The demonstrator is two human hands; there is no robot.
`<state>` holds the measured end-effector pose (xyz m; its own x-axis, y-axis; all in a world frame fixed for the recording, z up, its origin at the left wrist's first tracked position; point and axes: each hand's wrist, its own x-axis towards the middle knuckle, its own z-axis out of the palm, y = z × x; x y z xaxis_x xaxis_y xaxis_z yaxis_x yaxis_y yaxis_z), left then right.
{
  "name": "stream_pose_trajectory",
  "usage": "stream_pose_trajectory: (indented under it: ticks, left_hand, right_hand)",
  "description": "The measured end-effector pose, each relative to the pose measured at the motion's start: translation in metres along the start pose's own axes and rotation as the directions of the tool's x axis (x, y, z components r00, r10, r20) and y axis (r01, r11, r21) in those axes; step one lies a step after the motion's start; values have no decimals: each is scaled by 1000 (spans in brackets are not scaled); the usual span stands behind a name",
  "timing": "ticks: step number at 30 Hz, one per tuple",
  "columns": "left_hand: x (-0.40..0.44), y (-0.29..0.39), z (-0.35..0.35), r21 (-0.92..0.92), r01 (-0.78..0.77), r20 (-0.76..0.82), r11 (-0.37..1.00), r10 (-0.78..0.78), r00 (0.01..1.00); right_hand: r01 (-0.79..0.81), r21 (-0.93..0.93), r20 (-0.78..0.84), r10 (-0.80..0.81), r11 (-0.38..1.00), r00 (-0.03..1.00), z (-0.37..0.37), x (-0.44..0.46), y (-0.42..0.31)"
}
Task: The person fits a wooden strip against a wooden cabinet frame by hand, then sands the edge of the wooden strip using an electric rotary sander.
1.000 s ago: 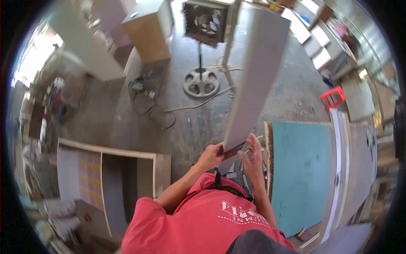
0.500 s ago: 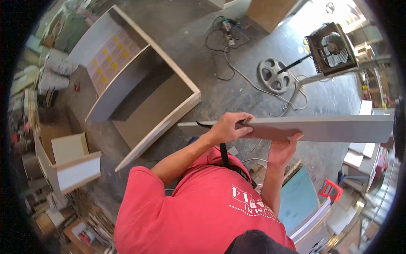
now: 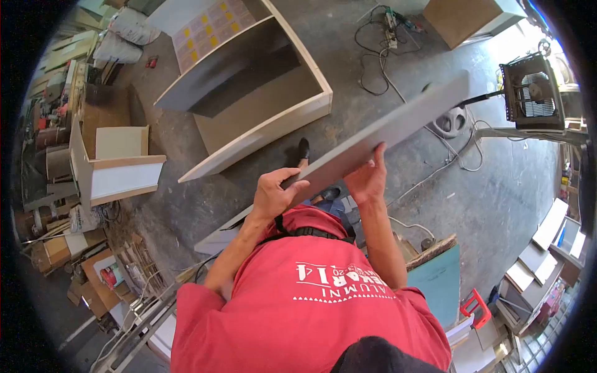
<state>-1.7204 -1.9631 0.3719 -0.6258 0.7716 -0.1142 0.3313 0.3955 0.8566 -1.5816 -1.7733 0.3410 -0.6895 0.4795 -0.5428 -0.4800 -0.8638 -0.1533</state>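
Note:
A long grey board point(image 3: 398, 124) slants across in front of my body, its far end up at the right and its near end low at the left. My left hand point(image 3: 273, 191) grips it, thumb and fingers closed about its edge. Farther along, my right hand point(image 3: 367, 175) holds it from the near side, thumb against the face and the other fingers partly hidden. Beyond my left hand lies an open wooden cabinet carcass point(image 3: 273, 133) on the floor, with a divider inside and pale edges.
A standing fan point(image 3: 533, 93) is at the right, near cords point(image 3: 388, 37) on the floor. A small open box point(image 3: 127, 177) stands left. Below my right arm are a teal panel point(image 3: 435, 280) and a red-handled saw point(image 3: 477, 309). A brown cabinet point(image 3: 463, 22) stands at the back.
The board has swung from nearly level to a steep slant, right end raised and away. Both hands keep hold of it. My view has shifted, so the carcass appears farther right and higher.

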Motion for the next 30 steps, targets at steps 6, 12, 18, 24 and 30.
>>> stream_pose_trajectory:
  ticks: [6,12,18,24,30]
  left_hand:
    - [28,-53,-31,-92,219,183,971,-200,963]
    - [36,-84,-25,286,-253,268,924,176,947]
    - [81,-196,-93,-96,33,499,995,19,867]
    - [86,-266,-152,-184,134,557,974,-9,830]
    - [97,-316,-166,-50,218,684,975,-126,719]
  right_hand:
    - [29,-470,-10,-38,882,999,-6,12,35]
    - [2,-718,-188,-197,696,962,3,52,83]
    - [-129,-745,-266,-114,654,957,18,101,153]
    - [-239,-782,-319,-40,575,947,11,116,202]
    - [-98,-894,8,-234,-437,972,-8,104,211]
